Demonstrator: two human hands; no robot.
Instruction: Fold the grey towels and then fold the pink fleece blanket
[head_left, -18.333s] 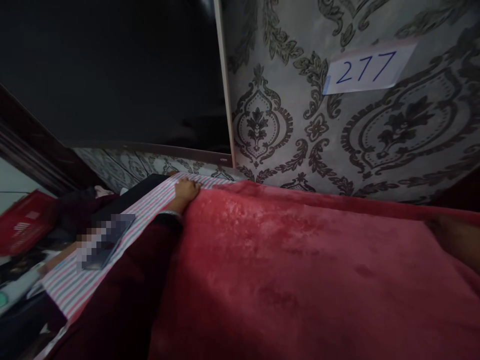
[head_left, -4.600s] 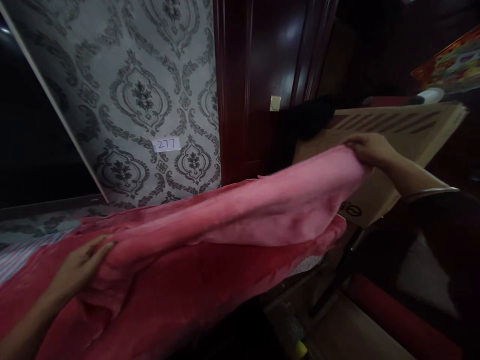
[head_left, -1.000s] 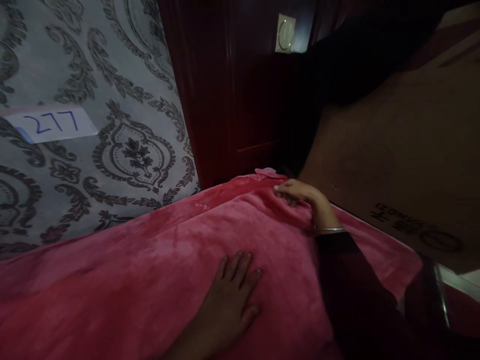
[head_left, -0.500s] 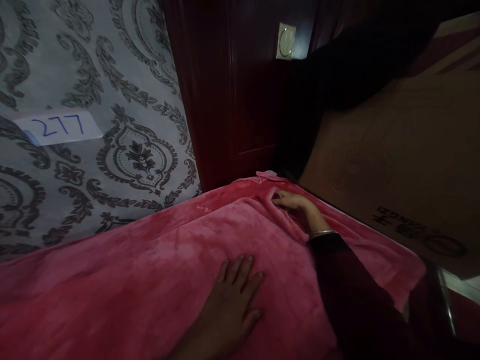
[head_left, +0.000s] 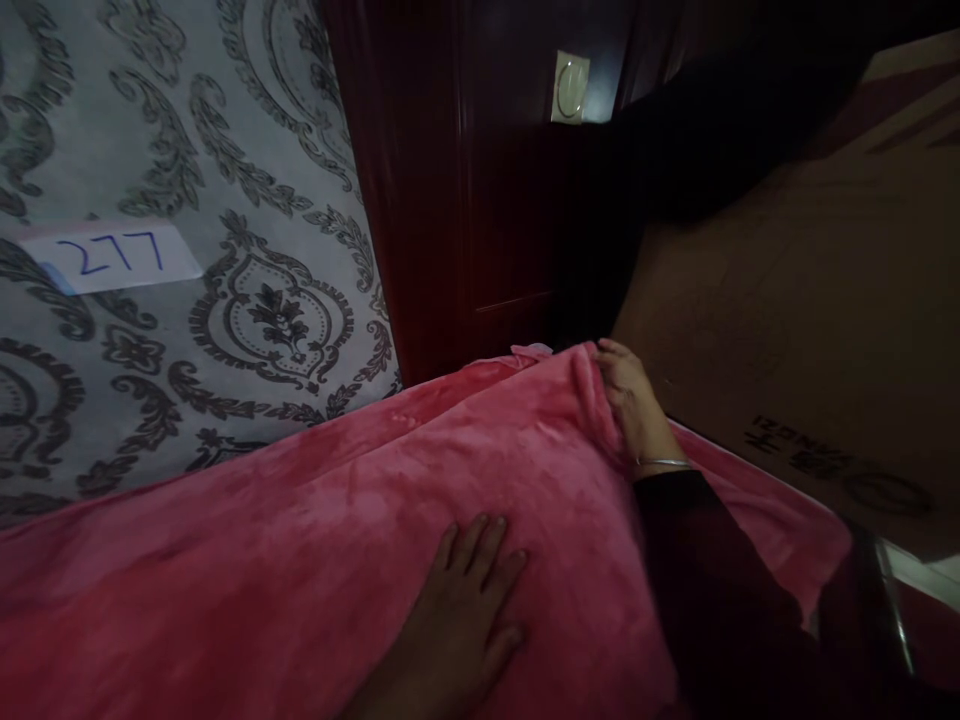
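Observation:
A plush pink-red blanket (head_left: 300, 560) spreads across the lower part of the view. My left hand (head_left: 461, 610) lies flat on it near the bottom centre, fingers spread. Further away, my right hand (head_left: 630, 395), with a silver bangle at the wrist, is closed on the blanket's far right corner and holds it raised. Part of the thumb and fingers is hidden by the folded cloth. Under the lifted corner, more pink cloth (head_left: 780, 500) stretches out to the right.
A large cardboard box (head_left: 780, 290) stands close on the right, beyond my right arm. Behind the blanket is a dark red wooden panel (head_left: 510, 220) with a pale square plate (head_left: 570, 88). Patterned grey wallpaper (head_left: 270, 310) on the left carries a paper label (head_left: 120, 255) reading 277.
My right hand has moved to the right and slightly up, pulling the blanket's corner with it, so its folds are stretched out. My left hand has stayed in place.

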